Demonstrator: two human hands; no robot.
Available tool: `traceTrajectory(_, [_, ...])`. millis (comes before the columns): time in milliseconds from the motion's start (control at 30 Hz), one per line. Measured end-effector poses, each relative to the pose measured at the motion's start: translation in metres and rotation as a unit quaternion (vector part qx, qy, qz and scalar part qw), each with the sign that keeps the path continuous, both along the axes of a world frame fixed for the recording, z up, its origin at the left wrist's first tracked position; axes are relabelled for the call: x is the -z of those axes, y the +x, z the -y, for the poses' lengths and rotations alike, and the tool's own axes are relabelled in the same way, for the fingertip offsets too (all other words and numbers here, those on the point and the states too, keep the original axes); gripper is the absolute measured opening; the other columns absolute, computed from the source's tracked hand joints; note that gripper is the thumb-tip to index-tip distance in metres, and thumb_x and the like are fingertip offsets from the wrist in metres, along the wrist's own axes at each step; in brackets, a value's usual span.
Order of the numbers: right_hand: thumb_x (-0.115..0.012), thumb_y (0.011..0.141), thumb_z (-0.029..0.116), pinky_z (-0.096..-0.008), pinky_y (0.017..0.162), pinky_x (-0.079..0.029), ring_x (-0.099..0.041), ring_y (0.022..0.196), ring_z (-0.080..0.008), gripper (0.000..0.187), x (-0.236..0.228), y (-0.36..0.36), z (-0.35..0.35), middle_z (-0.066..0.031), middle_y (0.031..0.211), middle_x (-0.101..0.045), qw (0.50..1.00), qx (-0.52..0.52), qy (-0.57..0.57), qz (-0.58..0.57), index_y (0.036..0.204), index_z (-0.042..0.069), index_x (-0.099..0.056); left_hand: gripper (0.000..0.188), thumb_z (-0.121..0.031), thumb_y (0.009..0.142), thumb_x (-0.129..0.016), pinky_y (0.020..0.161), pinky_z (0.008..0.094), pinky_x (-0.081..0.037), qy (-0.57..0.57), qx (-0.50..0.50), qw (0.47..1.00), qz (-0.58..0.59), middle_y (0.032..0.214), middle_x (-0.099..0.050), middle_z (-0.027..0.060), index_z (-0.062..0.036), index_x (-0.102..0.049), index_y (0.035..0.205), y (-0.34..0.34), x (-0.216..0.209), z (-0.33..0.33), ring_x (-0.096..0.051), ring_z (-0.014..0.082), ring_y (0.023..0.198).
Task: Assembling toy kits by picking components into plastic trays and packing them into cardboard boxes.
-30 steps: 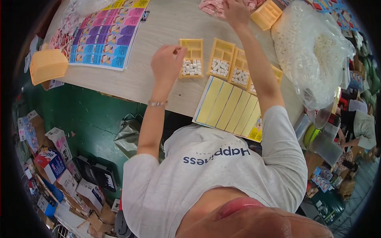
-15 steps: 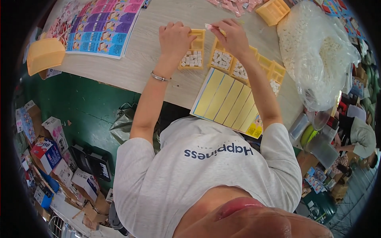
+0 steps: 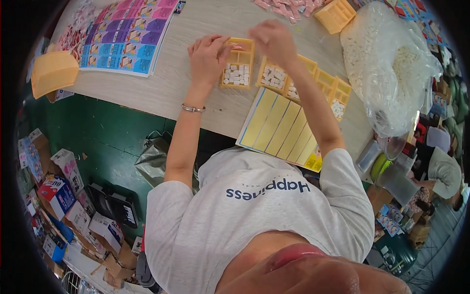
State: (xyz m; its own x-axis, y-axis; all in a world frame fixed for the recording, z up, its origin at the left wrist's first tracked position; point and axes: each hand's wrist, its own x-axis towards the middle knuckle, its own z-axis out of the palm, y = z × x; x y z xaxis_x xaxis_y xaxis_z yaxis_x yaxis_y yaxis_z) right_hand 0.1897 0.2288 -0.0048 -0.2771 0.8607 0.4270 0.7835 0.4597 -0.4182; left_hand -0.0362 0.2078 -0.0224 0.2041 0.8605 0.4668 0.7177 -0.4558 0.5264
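Note:
A small yellow compartment tray [image 3: 251, 64] lies on the table, with white pellet-like pieces [image 3: 236, 74] in its near compartment and a pink packet [image 3: 238, 47] in the far part. My left hand [image 3: 207, 58] is closed at the tray's left edge, its thumb and fingertips at the rim. Just right of the tray's far end, my right hand [image 3: 273, 41] is raised and smeared by motion; whether it holds anything is hidden. Below my right forearm stand more yellow trays [image 3: 260, 73] with white pieces, partly covered by the arm.
A stack of yellow striped sheets [image 3: 276, 122] overlaps the table's near edge. Pink packets [image 3: 289, 10] are heaped at the far side. A clear bag of pale pieces [image 3: 377, 63] stands right; printed colourful sheets [image 3: 125, 39] lie left, beside a yellow container [image 3: 55, 73].
My right hand has moved left and slightly away from me, and the pink packet at its fingertips no longer shows there. A pink packet now shows in the left tray. My left hand shifted slightly left.

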Motion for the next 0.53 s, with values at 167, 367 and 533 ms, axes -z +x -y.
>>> traceTrajectory(167, [-0.068,0.087,0.038,-0.0443,0.089,-0.05,-0.066,0.099,-0.0325,0.029,-0.012,0.04,-0.057,-0.0105,0.106,-0.071,0.951,0.285,-0.062,0.101,0.099,0.012,-0.075,0.025,-0.037,0.083,-0.074,0.096,0.0401,-0.037,-0.029,-0.038,0.999,-0.026,0.105,-0.068,-0.0011,-0.0212,-0.077,0.103,0.013,0.008,-0.009,-0.058,0.0212,0.104])
traceTrajectory(367, [-0.062,0.087,0.046,-0.0468,0.083,-0.052,-0.065,0.096,-0.0357,0.038,-0.003,0.071,-0.075,-0.017,0.107,-0.069,0.926,0.325,-0.155,0.109,0.097,0.01,-0.073,0.025,-0.041,0.081,-0.077,0.096,0.0416,-0.035,-0.076,-0.065,0.995,-0.026,0.104,-0.066,-0.0033,-0.024,-0.077,0.099,0.021,0.01,-0.011,-0.055,0.0207,0.105])
traceTrajectory(533, [-0.069,0.084,0.045,-0.0463,0.085,-0.052,-0.065,0.096,-0.0338,0.039,-0.011,0.116,-0.048,-0.0178,0.106,-0.068,0.959,0.245,-0.102,0.104,0.1,0.01,-0.072,0.03,-0.046,0.079,-0.078,0.095,0.0431,-0.034,-0.091,-0.064,0.992,-0.057,0.11,-0.065,-0.0032,-0.0243,-0.077,0.101,0.025,-0.001,-0.01,-0.052,0.0204,0.109])
